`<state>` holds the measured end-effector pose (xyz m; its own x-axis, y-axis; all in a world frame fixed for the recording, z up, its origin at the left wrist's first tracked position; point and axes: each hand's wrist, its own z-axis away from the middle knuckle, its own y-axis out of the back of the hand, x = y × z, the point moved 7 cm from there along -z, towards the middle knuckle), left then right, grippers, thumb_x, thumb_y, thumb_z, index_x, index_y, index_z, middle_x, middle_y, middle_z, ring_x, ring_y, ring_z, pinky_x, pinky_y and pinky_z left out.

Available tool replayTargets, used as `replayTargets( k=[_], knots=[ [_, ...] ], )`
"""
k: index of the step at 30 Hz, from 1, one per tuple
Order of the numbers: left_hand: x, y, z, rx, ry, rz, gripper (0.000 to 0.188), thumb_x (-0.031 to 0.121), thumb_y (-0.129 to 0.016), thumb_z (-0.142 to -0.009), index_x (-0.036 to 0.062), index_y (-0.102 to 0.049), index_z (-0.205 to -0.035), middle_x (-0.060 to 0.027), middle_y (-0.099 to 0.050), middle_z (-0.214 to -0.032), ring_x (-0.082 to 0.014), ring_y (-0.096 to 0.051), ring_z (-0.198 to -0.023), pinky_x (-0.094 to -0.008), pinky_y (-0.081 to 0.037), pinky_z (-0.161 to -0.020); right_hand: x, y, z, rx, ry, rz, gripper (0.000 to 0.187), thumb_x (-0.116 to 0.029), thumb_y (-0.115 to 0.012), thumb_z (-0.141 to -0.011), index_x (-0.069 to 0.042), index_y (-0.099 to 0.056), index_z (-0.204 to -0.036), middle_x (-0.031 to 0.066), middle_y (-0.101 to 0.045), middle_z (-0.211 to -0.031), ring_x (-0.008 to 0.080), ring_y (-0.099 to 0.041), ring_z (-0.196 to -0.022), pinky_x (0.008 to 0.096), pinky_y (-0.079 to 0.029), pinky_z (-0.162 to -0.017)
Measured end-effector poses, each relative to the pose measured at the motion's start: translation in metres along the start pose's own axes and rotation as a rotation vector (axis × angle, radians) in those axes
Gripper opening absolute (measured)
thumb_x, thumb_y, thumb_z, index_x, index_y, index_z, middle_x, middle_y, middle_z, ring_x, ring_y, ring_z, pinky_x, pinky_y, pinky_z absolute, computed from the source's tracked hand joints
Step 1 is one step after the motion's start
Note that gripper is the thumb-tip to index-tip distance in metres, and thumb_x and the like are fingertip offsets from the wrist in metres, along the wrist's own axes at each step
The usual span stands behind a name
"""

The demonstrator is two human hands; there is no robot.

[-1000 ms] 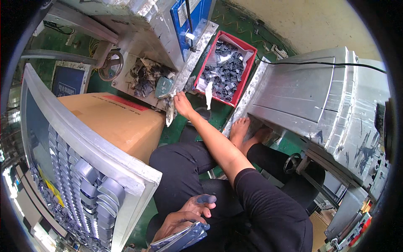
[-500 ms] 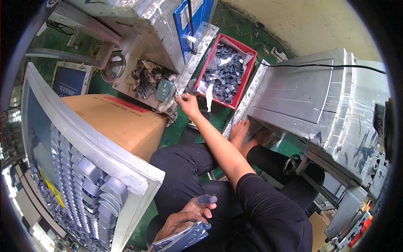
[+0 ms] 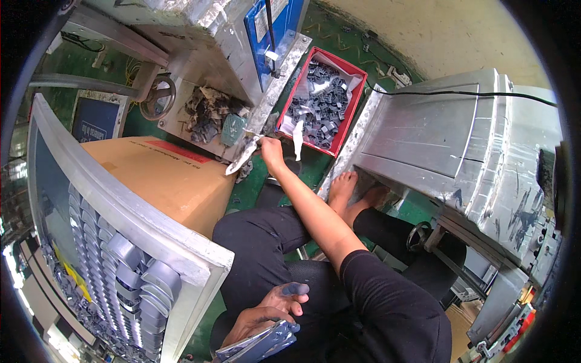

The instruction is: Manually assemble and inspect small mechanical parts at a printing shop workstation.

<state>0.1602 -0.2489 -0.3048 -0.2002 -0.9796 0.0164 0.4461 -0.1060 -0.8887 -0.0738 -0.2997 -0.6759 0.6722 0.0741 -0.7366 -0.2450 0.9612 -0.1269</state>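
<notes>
A big brown box (image 3: 163, 175) sits on the left. Far off is a red bin (image 3: 324, 100) full of small grey metal parts. The right hand (image 3: 270, 151) reaches far out and pinches a thin shiny strip (image 3: 242, 158) by its end, just left of the bin. It looks light, stiff and sharp-edged. The left hand (image 3: 266, 311), near the lap, curls around a stack of flat metal pieces (image 3: 257, 346).

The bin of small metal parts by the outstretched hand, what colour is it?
Red, seen in the head view: bin.
</notes>
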Motion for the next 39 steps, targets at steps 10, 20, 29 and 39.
replayTargets(
  k=[10,20,29,39],
  knots=[
    [-0.012,0.029,0.013,0.265,0.252,0.054,0.018,-0.006,-0.064,-0.076,-0.0045,-0.074,-0.091,-0.0252,-0.055,-0.130,-0.0371,-0.058,-0.111,-0.0437,-0.049,-0.095,-0.092,-0.084,0.037,-0.121,0.595,0.549,0.035,-0.023,-0.068,-0.088,0.006,-0.064,-0.107,0.0278,-0.067,-0.099,0.0371,-0.068,-0.094,0.0446,-0.053,-0.081],
    [-0.006,-0.031,-0.006,0.056,0.147,0.085,0.056,0.008,-0.060,-0.095,-0.0032,-0.037,-0.145,-0.0169,-0.058,-0.128,-0.0218,-0.067,-0.104,-0.0293,-0.056,-0.089,-0.050,0.029,0.022,-0.095,0.115,0.172,0.070,-0.024,-0.073,-0.088,-0.008,-0.038,-0.148,0.0127,-0.070,-0.103,0.0179,-0.066,-0.074,0.0311,-0.051,-0.055],
    [-0.001,-0.072,0.024,-0.199,-0.241,-0.480,0.116,0.085,-0.065,-0.066,0.0012,-0.047,-0.144,-0.0214,-0.028,-0.157,-0.0327,-0.037,-0.139,-0.0387,-0.039,-0.107,-0.105,0.085,0.170,-0.597,-0.060,-0.740,0.045,-0.041,-0.050,-0.103,-0.013,-0.053,-0.139,0.0042,-0.065,-0.121,0.0192,-0.062,-0.098,0.0404,-0.049,-0.088],
    [-0.004,-0.060,0.012,-0.080,-0.155,-0.495,0.116,0.087,-0.062,-0.065,-0.0018,-0.052,-0.140,-0.0198,-0.030,-0.155,-0.0285,-0.040,-0.135,-0.0367,-0.038,-0.108,-0.084,0.054,0.108,-0.441,-0.068,-0.586,0.039,-0.040,-0.053,-0.102,-0.019,-0.057,-0.134,0.0044,-0.067,-0.113,0.0182,-0.064,-0.091,0.0399,-0.052,-0.081]
  ],
)
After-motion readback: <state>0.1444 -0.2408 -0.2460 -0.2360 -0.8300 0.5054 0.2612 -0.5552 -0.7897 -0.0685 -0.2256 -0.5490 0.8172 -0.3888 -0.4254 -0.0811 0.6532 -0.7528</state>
